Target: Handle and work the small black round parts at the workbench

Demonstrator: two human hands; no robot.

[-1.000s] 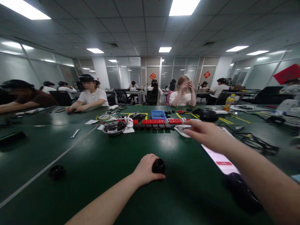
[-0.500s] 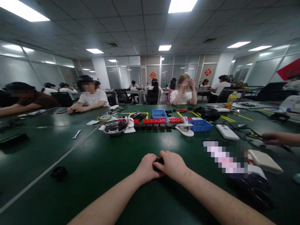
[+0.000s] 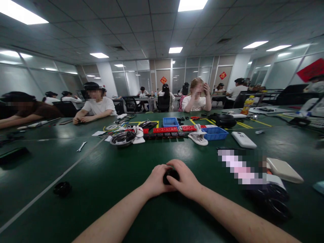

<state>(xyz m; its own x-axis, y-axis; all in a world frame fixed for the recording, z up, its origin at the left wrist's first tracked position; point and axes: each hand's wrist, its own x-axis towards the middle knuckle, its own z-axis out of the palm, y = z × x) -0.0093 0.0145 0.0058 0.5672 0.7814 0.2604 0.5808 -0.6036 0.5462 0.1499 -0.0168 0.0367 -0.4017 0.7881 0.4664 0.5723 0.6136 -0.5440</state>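
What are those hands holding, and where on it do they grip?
A round black part, by its sides: left hand around the left, right hand around the right.

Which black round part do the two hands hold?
The central black part, between left hand and right hand; the leftmost part and rightmost parts lie untouched.

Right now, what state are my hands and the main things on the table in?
Left hand, gripping the black part
Right hand, gripping it too
Black part, held, partly hidden
Other black part, lying unheld
Wrench, lying flat
Bottle, upright
Nearer blue tray, open side up
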